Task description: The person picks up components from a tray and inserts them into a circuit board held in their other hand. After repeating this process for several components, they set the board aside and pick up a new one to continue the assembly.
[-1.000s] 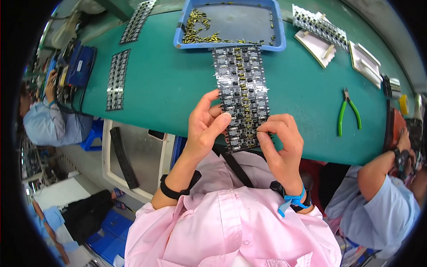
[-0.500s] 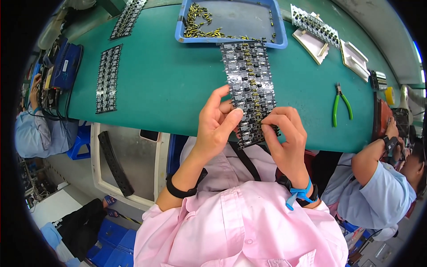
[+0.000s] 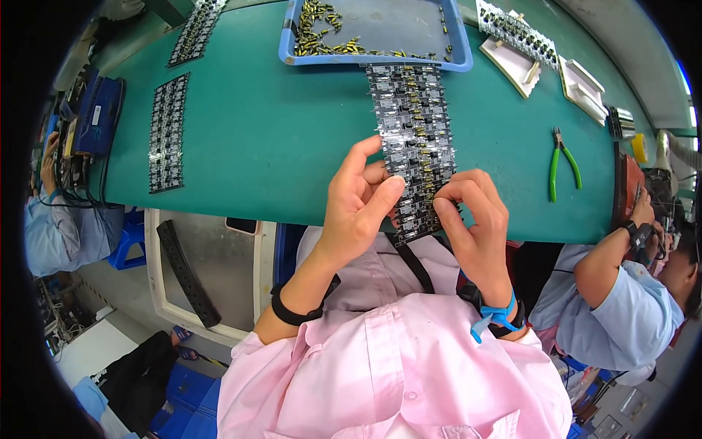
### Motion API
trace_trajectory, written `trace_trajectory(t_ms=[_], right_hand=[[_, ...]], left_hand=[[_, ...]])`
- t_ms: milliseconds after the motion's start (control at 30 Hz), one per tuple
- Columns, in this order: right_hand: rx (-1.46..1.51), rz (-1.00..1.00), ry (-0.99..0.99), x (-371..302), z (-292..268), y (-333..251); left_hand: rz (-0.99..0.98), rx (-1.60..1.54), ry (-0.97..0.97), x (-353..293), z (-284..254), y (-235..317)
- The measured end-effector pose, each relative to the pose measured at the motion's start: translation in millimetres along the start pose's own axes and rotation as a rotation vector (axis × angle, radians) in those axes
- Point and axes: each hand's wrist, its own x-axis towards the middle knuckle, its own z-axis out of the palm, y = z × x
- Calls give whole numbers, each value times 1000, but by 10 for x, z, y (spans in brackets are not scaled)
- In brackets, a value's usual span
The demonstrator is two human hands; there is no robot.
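A long black circuit board panel (image 3: pixel 415 124), dense with small parts and a column of yellow-and-black cylindrical components, reaches from the tray's near rim to over my lap. Along its left edge, my left hand (image 3: pixel 360 201) grips it, thumb on top and fingers partly beneath. My right hand (image 3: pixel 475 212) is at the lower right edge, thumb and forefinger pinched together against the panel. Whatever sits between those fingertips is too small to make out. Beyond the panel's far end stands a blue tray (image 3: pixel 373 61) holding many loose yellow-and-black components (image 3: pixel 314 29).
Two more panels (image 3: pixel 170 132) lie at the left on the green table (image 3: pixel 256 132). Green-handled cutters (image 3: pixel 565 164), white holders (image 3: pixel 512 66) and a populated panel (image 3: pixel 518 34) are at the right. Co-workers in blue sit at both sides; a framed cart (image 3: pixel 150 271) stands lower left.
The view has shifted slightly, so the table items appear a little farther left. Both hands keep nearly the same hold on the panel, my right fingertips still pinched at its edge.
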Motion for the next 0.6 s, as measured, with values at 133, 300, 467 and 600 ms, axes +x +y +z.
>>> trace_trajectory(t_ms=[133,300,467,600], right_hand=[[29,9,-30,26,9,24],[12,12,-60,56,1,21],[-31,10,-99,94,-1,13],[-57,-13,-105,120,15,-9]], left_hand=[[-20,-4,7,11,-21,-43],[-28,-14,14,42,-30,-55],[-34,-24,11,44,-49,-78],[-21,0,18,62,-57,-34]])
